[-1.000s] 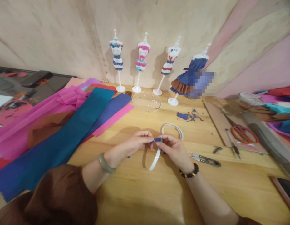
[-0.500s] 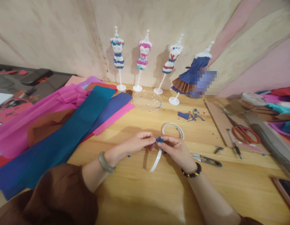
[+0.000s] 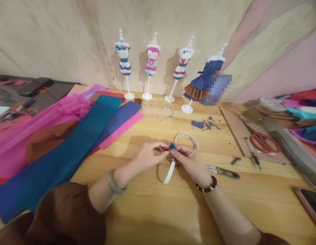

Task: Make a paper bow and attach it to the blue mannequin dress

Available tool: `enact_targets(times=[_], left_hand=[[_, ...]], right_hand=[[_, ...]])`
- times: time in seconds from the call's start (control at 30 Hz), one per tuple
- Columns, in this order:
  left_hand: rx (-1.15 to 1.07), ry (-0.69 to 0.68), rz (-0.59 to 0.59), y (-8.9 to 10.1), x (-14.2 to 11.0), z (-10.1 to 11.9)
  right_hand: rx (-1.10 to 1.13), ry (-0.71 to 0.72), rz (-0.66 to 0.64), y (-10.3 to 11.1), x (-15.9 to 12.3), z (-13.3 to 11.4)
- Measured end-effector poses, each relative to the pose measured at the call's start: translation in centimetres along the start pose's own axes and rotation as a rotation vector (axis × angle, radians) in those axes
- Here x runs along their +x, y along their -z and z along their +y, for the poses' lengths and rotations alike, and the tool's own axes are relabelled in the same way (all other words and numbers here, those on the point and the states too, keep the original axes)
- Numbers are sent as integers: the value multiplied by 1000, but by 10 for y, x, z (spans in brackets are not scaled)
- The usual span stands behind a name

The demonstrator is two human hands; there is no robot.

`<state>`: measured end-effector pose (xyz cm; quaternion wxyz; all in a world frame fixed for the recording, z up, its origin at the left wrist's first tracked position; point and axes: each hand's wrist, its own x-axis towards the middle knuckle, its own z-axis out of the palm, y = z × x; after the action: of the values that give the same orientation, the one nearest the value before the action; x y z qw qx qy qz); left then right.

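A: Hands first.

B: Left hand [image 3: 152, 156] and right hand [image 3: 192, 163], bare, meet above the pale wooden tabletop [image 3: 137, 211]. Both pinch thumb to finger on one small pleated piece of blue-and-teal paper [image 3: 172, 146]. It sits between the two sets of fingertips, fanned upward.

A: Why both hands on something so small?

B: My reading: loose pleats would spring apart, so each hand pins a side. Holding it off the wood probably spares the folds.

A: Below it?

B: A narrow, curling white strip [image 3: 169, 173], perhaps tape, hangs under the fingers. Joined to the paper or not, can't tell; fingers cover the spot. A white ring-shaped roll of tape [image 3: 197, 143] lies just behind the right hand, handy, I'd judge.

A: Anything in the way?

B: Silver metal snips [image 3: 224, 172] beside the right wrist, tips toward the hand: a snag risk. Long teal-to-blue crepe paper [image 3: 88, 136] crowds the left side.

A: Farther out?

B: Orange-handled scissors [image 3: 265, 142] on a flat brown cardboard sheet [image 3: 231, 129], right. Blue paper scraps [image 3: 209, 124] nearer the middle. Four small white dress-form mannequins [image 3: 152, 61] stand along the back, likely set there to leave working room.
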<state>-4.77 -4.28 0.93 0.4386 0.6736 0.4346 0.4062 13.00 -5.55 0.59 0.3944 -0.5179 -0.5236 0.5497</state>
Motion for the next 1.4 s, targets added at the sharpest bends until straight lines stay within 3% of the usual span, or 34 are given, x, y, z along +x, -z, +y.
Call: enact_targets(times=[0.2,0.43,0.6,0.73,0.97,1.17,1.4], left_hand=[[144,-230,61,-2,0,-5],[227,-311,60,-2,-2,-4],[261,-212,59,-1,-2,0],[313,-151,-36,0,-2,2],[398,-250,-21,4,0,-5],[513,-293,-19,9,2,-2],[321,-53,-84,10,4,11]], right_hand=[[-60,-1,-14,1,0,-6],[-89,-13,4,-1,-1,-4],[-70,-22,25,-2,-1,0],[-72,-11,29,-2,-1,-2],[-23,-3,-29,-1,0,-2],[64,-27,21,-3,1,0],[-64,61,14,-3,0,-1]])
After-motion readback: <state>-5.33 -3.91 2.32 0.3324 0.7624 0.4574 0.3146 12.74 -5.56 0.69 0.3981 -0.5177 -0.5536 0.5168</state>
